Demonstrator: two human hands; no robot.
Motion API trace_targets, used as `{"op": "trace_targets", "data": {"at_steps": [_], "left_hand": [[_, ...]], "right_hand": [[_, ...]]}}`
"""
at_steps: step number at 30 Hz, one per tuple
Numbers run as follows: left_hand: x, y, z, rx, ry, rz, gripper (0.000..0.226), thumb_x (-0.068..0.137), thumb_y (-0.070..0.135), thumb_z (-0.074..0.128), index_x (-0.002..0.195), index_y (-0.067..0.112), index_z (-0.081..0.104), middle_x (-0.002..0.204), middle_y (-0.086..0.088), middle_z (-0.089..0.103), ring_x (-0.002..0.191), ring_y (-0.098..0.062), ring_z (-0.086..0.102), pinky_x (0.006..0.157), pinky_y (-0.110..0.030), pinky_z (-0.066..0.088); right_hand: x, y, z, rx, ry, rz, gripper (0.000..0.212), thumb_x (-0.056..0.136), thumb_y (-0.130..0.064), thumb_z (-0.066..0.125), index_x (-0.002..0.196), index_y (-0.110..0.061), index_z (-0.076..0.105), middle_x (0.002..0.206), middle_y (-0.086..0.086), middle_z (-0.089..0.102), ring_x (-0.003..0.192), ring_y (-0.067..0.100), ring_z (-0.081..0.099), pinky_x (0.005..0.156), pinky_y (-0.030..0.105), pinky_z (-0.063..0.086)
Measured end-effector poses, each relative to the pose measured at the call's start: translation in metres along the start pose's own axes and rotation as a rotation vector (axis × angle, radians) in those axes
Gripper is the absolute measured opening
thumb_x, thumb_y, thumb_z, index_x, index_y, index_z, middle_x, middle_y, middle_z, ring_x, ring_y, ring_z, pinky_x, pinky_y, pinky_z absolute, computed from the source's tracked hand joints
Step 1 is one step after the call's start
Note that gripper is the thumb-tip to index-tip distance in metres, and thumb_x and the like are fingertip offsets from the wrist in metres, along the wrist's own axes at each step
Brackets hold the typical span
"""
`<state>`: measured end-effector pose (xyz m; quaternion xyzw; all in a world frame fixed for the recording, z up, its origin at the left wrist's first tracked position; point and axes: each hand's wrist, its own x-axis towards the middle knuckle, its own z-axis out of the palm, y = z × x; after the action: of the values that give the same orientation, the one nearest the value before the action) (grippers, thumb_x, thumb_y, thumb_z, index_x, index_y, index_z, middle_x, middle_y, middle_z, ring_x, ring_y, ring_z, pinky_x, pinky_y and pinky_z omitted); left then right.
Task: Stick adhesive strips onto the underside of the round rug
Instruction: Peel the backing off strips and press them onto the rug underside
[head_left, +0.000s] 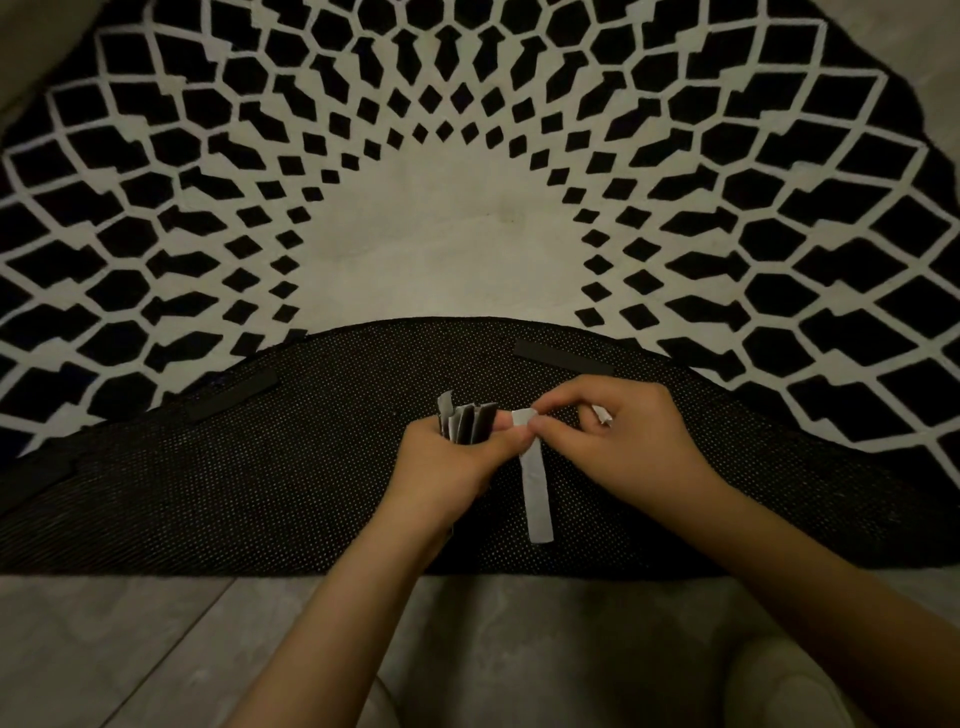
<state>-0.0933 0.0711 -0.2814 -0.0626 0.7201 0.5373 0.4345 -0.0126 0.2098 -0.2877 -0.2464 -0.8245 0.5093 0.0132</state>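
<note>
The round rug (467, 234) has a black-and-white diamond pattern, and its near edge is folded back to show the dark dotted underside (260, 483). Two black strips lie stuck on that underside, one at the left (234, 397) and one at the right (563, 358). My left hand (447, 462) grips a bundle of several strips (465, 423). Its thumb and the fingertips of my right hand (613, 436) pinch the top of a white-backed strip (535, 483) that hangs down over the underside. A small white scrap (602, 414) sticks out between my right fingers.
Grey wood-look floor (156, 649) runs along the near side of the folded rug. A pale rounded shape, maybe a knee (779, 686), shows at the bottom right. Bare floor also shows at the top right corner (930, 41).
</note>
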Motion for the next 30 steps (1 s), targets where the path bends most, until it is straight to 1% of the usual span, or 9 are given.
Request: {"op": "trace_targets", "data": {"at_steps": [4,7,9,11,14,19,23,26,30], "left_hand": [[0.000,0.000,0.000,0.016,-0.009,0.011,0.012,0.076,0.013,0.076,0.086,0.013,0.071,0.051,0.014,0.061,0.045,0.005,0.052,0.046,-0.011,0.038],[0.000,-0.001,-0.002,0.023,-0.039,-0.043,0.014,0.076,0.016,0.076,0.089,0.014,0.073,0.052,0.010,0.057,0.046,-0.002,0.047,0.046,-0.018,0.038],[0.000,-0.002,-0.003,-0.053,-0.100,-0.100,0.009,0.076,0.017,0.075,0.084,0.014,0.070,0.052,0.006,0.052,0.047,-0.007,0.044,0.046,-0.020,0.036],[-0.001,-0.001,-0.004,-0.176,-0.206,-0.173,0.015,0.076,0.024,0.070,0.083,0.011,0.067,0.055,0.004,0.055,0.046,-0.007,0.041,0.043,-0.019,0.034],[0.000,0.001,-0.004,-0.378,-0.341,-0.340,0.021,0.076,0.031,0.064,0.076,0.011,0.067,0.068,-0.001,0.064,0.045,-0.007,0.039,0.038,-0.016,0.032],[0.003,0.003,-0.013,-0.301,-0.439,-0.413,0.016,0.074,0.023,0.066,0.079,0.010,0.059,0.063,0.001,0.058,0.042,-0.004,0.034,0.038,-0.015,0.029],[0.004,0.008,-0.018,-0.149,-0.391,-0.394,0.011,0.080,0.012,0.064,0.076,0.008,0.054,0.057,0.000,0.054,0.041,-0.005,0.032,0.039,-0.017,0.026],[0.011,0.010,-0.023,-0.030,-0.209,-0.351,0.016,0.085,0.006,0.060,0.070,0.007,0.058,0.057,-0.002,0.058,0.044,-0.008,0.034,0.039,-0.019,0.027],[0.018,0.010,-0.039,0.076,-0.009,-0.323,0.010,0.088,0.013,0.062,0.084,0.003,0.061,0.046,0.002,0.054,0.044,-0.011,0.037,0.038,-0.020,0.033]], "right_hand": [[0.002,0.004,0.002,-0.103,0.041,-0.085,0.006,0.076,-0.024,0.076,0.081,-0.026,0.074,0.066,-0.008,0.066,0.050,0.000,0.050,0.051,0.013,0.042],[0.001,0.008,0.004,-0.215,0.064,-0.231,0.010,0.080,-0.031,0.068,0.082,-0.024,0.074,0.067,-0.010,0.066,0.050,-0.004,0.047,0.050,0.025,0.050],[-0.001,0.009,0.004,-0.250,0.075,-0.298,0.019,0.082,-0.035,0.058,0.081,-0.022,0.072,0.061,-0.015,0.058,0.049,-0.001,0.044,0.046,0.026,0.048],[-0.003,0.008,0.004,-0.297,0.081,-0.377,0.022,0.086,-0.032,0.054,0.082,-0.018,0.070,0.060,-0.016,0.050,0.050,0.001,0.042,0.045,0.023,0.044],[-0.008,0.009,0.006,-0.348,0.091,-0.488,0.016,0.088,-0.029,0.051,0.089,-0.017,0.061,0.058,-0.010,0.053,0.047,0.003,0.047,0.042,0.018,0.038],[-0.011,0.013,0.007,-0.405,0.045,-0.658,0.008,0.092,-0.029,0.047,0.096,-0.022,0.046,0.063,-0.007,0.060,0.047,0.004,0.053,0.042,0.017,0.040],[-0.014,0.016,0.009,-0.460,0.029,-0.681,0.022,0.101,-0.035,0.030,0.094,-0.024,0.047,0.062,-0.009,0.060,0.054,0.004,0.052,0.047,0.016,0.036],[-0.021,0.017,0.015,-0.465,-0.011,-0.626,0.004,0.092,-0.030,0.044,0.091,-0.027,0.046,0.064,-0.012,0.057,0.063,0.006,0.048,0.053,0.018,0.034],[-0.028,0.008,0.015,-0.011,-0.064,-0.295,0.006,0.089,-0.032,0.046,0.083,-0.033,0.048,0.060,-0.018,0.046,0.052,0.002,0.042,0.046,0.023,0.037]]}}
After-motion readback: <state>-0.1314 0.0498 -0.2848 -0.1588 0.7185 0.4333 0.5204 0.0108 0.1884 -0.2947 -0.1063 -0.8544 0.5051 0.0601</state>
